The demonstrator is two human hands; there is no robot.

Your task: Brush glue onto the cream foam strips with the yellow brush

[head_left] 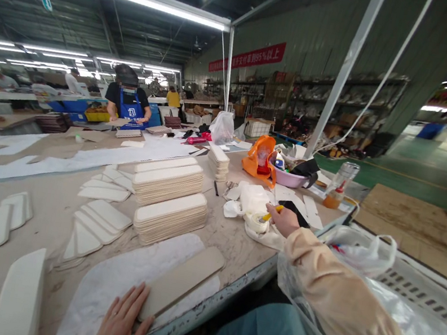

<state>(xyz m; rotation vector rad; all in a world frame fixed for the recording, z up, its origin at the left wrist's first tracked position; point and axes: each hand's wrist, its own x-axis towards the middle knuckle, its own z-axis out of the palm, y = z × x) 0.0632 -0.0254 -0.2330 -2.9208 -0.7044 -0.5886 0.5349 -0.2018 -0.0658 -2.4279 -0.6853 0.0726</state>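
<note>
Your left hand point(121, 319) rests at the near end of a long, round-cornered board point(185, 278), its fingers spread and slightly bent, gripping nothing. The board lies at a slant near the table's front edge, on top of a white sheet point(110, 280). Your right hand point(286, 222), at the end of a tan sleeve point(328, 282), has its fingers closed around a yellow-handled brush point(272, 214), whose head points into a white plastic-lined tub point(259, 223); whether the bristles touch anything inside is too small to tell. Beyond the board stand neat stacks of pale boards point(170, 216), and to their left more boards point(98, 224) lie fanned out on the table point(47, 218). Behind the tub sit an orange bag point(256, 158) and a purple basin point(289, 179) full of odds and ends, with a bottle of amber liquid point(333, 198) to their right. A white crate point(425, 293) with plastic bags is beside your right arm. Across the table, a co-worker in a blue apron point(131, 109) bends over some boards.
</note>
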